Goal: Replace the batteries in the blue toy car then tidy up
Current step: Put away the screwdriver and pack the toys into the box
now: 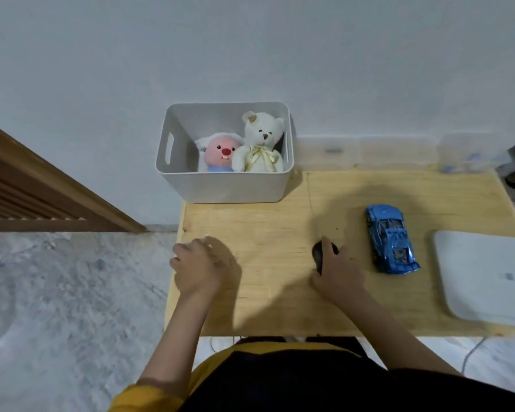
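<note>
Down on the wooden tabletop [268, 307], the right hand [336, 273] lies palm-down just left of the blue toy car [390, 239], its fingers curled round a small black object [320, 252]. The car sits upright on its wheels. Far left of the car, the left hand [197, 269] rests at the tabletop's edge, fingers loosely curled, holding nothing visible.

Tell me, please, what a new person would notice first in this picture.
Probably the blue toy car on the wooden table, just right of the right hand, which grips a dark object. Next, the white bin at the table's far left corner, holding a cream teddy bear and a pink plush.
</note>
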Tool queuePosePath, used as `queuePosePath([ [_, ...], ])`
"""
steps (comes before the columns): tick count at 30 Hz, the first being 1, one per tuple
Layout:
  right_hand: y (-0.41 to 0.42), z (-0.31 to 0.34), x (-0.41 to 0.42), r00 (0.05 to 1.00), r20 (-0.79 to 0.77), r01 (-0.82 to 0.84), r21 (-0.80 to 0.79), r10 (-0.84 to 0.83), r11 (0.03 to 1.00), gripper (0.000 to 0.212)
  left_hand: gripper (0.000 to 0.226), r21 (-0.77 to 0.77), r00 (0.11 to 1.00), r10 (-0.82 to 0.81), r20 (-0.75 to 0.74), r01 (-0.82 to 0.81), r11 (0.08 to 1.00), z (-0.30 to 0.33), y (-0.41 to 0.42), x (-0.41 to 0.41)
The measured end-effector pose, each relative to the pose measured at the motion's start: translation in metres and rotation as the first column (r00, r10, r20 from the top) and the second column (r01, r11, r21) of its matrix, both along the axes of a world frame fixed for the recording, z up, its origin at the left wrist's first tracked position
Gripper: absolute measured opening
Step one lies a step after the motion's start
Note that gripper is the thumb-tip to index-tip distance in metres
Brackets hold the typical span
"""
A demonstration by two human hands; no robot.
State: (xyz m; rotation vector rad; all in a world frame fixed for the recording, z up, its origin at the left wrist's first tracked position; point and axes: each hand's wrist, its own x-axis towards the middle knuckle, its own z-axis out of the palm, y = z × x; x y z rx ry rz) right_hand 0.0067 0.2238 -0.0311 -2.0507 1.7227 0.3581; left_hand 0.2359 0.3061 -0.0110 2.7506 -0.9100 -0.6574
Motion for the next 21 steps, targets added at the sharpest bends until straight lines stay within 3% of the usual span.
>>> queuePosePath([
  [5,0.009,-0.009,-0.006,0.991,0.119,0.073,-0.056,-0.066,0.996,0.067,0.047,0.079,0.999,-0.034,0.006,0.033,0.996,-0.001,0.002,0.000],
  [10,0.022,-0.005,-0.021,0.954,0.296,0.094,-0.175,-0.038,0.980,0.065,0.060,0.179,0.992,-0.122,-0.038,0.127,0.976,-0.007,0.002,-0.002],
  [14,0.025,0.006,-0.025,0.870,0.490,0.205,-0.282,-0.043,0.937,0.066,0.058,-0.104,0.989,-0.118,-0.094,0.108,0.989,0.005,0.003,-0.004],
  [17,0.016,0.023,-0.020,0.778,0.626,0.269,-0.405,0.050,0.874,0.064,0.059,-0.482,0.975,-0.199,-0.099,0.127,0.867,0.033,-0.006,-0.002],
  [21,-0.018,0.059,-0.006,0.682,0.663,0.198,-0.574,0.309,0.794,0.051,0.060,-0.670,0.994,-0.112,0.001,0.084,0.737,0.080,-0.035,0.008],
])
